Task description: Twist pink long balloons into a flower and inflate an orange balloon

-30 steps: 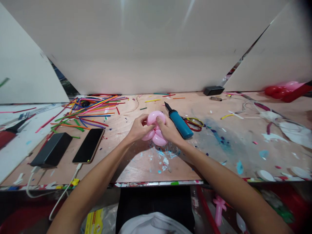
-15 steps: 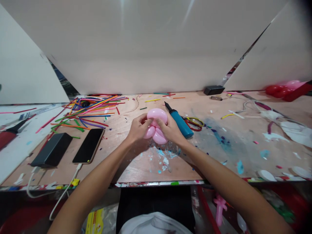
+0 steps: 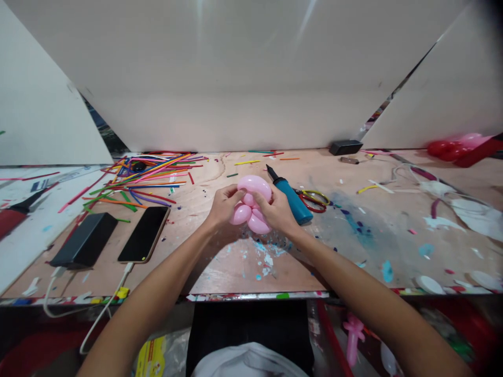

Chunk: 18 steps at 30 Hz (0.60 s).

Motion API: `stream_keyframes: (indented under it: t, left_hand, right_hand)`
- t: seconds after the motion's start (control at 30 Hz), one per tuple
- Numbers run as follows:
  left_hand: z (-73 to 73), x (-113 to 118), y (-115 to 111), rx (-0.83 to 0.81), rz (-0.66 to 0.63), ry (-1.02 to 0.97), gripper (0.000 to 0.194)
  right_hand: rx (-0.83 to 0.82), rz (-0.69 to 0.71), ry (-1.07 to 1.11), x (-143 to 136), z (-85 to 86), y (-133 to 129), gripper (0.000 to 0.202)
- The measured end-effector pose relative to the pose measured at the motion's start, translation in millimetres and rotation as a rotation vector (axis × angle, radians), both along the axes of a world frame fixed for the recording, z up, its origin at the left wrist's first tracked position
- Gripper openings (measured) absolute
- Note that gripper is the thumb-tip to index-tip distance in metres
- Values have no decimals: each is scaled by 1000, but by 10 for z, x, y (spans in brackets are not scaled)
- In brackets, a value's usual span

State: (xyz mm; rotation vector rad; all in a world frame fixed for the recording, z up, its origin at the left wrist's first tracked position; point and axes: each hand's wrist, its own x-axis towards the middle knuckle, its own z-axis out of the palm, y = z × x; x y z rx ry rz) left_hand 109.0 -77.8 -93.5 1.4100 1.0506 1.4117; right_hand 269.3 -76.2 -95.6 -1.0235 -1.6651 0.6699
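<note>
A pink twisted balloon (image 3: 254,184), with one large loop at the top and smaller bubbles below, is held just above the table between my two hands. My left hand (image 3: 226,204) grips its left side, thumb pressed toward the middle. On the other side my right hand (image 3: 275,207) has its fingers round the balloon, and the thumb lies on the front near the centre. Parts of the balloon behind the fingers are hidden. Just right of my right hand lies a blue balloon pump (image 3: 294,201) with a black nozzle, beside scissors (image 3: 314,199) with yellow and red handles.
Long uninflated balloons (image 3: 157,175) lie heaped at the back left. A phone (image 3: 144,234) and a black box (image 3: 84,241), both with white cables, rest at the left. Red and pink balloons (image 3: 451,149) sit far right. A white panel (image 3: 236,78) stands behind the table.
The balloon has turned slightly in my hands, and a small bubble now shows between my thumbs. The lower left bubble is more exposed. Both hands keep their grip.
</note>
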Motion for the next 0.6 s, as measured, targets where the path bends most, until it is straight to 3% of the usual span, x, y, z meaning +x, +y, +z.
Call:
stream_keyframes:
  t: [0.13,0.6]
  left_hand:
    - [30,5,-29,-27,-38,-12,30]
    - [106,19,2,-207,-129,-379,28]
  right_hand:
    - [18,-20,6,25,-21,26,44]
    - [29,58,78,-21,28,32,44]
